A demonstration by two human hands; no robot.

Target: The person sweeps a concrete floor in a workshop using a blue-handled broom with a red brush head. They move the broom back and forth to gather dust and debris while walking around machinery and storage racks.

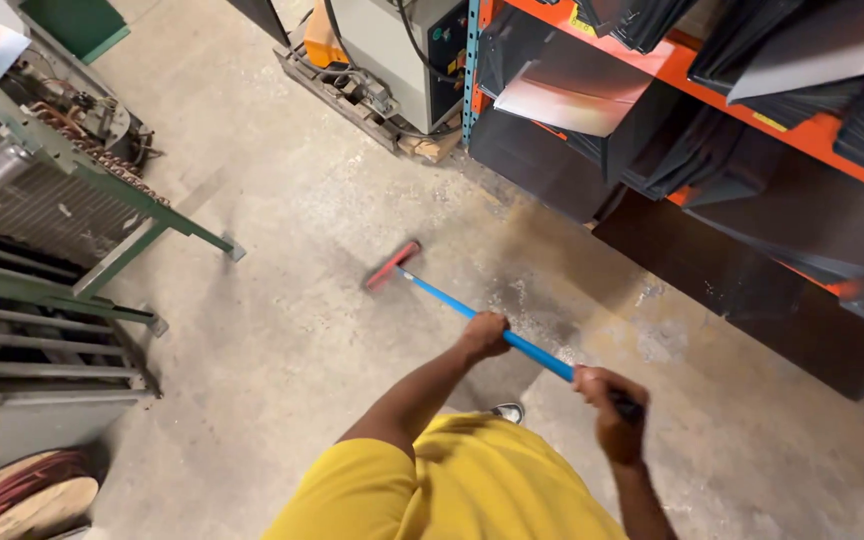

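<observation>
Head view shows one push broom [393, 265] with a blue handle, its red head down on the concrete floor [282, 340] near the orange rack [752, 110]. Left hand [485, 334] and right hand [612, 410] both clamp the handle. Dust patches remain by the rack; sweeping looks partway.

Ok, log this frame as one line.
left hand: grips blue broom handle mid-shaft | right hand: grips upper end | red broom head: on concrete floor | beside orange rack

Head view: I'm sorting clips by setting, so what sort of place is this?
Probably a workshop or warehouse: a bare concrete floor, an orange rack of dark sheets, and a green machine.
</observation>
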